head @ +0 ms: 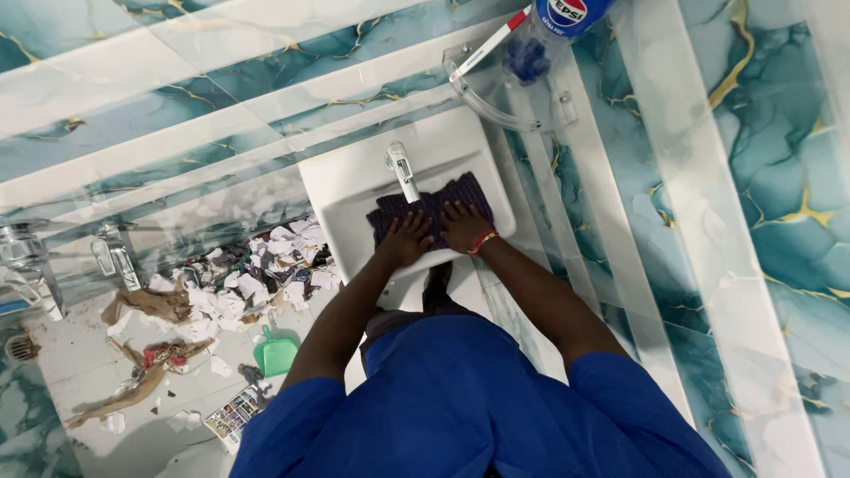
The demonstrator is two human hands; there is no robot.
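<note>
One dark purple cloth (431, 209) lies spread inside a white sink (350, 190), just below its single chrome tap (403, 170). Both of the person's hands press flat on the cloth, side by side and nearly touching. The left hand (405, 239) has its fingers (414, 221) stretched out and slightly spread, palm down on the cloth's left part, gripping nothing. The right hand (462, 226) lies the same way on the right part, fingers extended and open, with one red and yellow band (482, 241) around its wrist. Both arms come out of blue sleeves (460, 407).

Above the sink's far right corner, one clear curved wall shelf (496, 111) carries a clear plastic bottle (549, 31) with a blue label. On the floor (80, 354) left of the sink sits one heap of torn paper scraps (243, 283), one green dustpan (276, 352) beside it, and brown crumpled paper (146, 305).
</note>
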